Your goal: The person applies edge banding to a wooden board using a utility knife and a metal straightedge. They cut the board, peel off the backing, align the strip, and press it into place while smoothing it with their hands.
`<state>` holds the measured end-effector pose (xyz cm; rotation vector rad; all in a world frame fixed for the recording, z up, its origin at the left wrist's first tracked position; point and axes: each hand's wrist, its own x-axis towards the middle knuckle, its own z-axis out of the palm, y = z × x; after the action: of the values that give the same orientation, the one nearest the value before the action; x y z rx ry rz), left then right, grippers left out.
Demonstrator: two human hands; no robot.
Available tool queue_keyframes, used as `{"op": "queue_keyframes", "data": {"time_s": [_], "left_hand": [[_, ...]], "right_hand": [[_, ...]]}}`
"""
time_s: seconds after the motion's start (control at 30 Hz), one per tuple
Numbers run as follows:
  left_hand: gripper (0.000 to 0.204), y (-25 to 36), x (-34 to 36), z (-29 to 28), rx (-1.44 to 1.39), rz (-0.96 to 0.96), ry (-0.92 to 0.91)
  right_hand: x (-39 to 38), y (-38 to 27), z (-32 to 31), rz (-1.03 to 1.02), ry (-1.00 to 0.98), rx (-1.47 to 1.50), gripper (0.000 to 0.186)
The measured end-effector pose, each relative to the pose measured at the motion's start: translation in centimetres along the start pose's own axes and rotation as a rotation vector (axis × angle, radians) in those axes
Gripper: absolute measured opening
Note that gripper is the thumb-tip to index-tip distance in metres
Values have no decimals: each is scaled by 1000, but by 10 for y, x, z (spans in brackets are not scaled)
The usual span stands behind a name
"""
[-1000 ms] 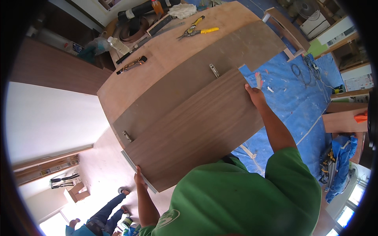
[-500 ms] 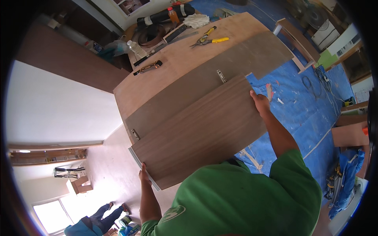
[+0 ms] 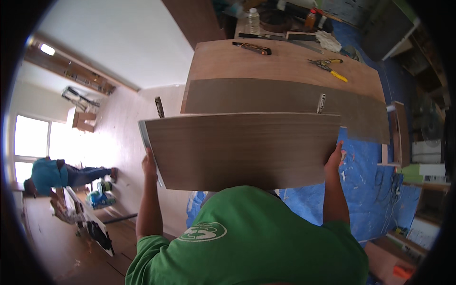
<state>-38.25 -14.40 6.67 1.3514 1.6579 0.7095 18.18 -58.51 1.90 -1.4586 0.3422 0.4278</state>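
A brown wood-grain cabinet door (image 3: 242,149) is held between my two hands in front of my body. My left hand (image 3: 149,164) is closed on its left edge, where a light grey strip (image 3: 144,135) runs along the side. Around the right edge the fingers of my right hand (image 3: 334,156) are wrapped, mostly hidden behind the panel. Two metal hinges, the left one (image 3: 159,107) and the right one (image 3: 321,102), stick out past the door's far edge. Beyond it lies a grey-brown sheet (image 3: 256,95) on a plywood worktop (image 3: 209,59).
On the worktop lie a utility knife (image 3: 252,48) and yellow-handled snips (image 3: 329,69). A clear bottle (image 3: 254,20) stands behind. Blue sheeting (image 3: 361,183) covers the floor at right. At lower left, another person (image 3: 59,173) is beside a green-and-white can (image 3: 104,186).
My view has turned left. The cabinet door, still in both hands, now lies straight across in front of me and its left end reaches past the worktop's left edge.
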Motion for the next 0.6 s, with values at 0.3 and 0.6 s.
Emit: {"op": "queue_keyframes", "data": {"time_s": [0.3,0.6], "left_hand": [[37,107,-87,-305,893,766,574],[51,284,-318,-399,837,614,833]], "right_hand": [[-47,115,113,331,-522,420,69],[-201,207,192,800,-1015,402,74]]}}
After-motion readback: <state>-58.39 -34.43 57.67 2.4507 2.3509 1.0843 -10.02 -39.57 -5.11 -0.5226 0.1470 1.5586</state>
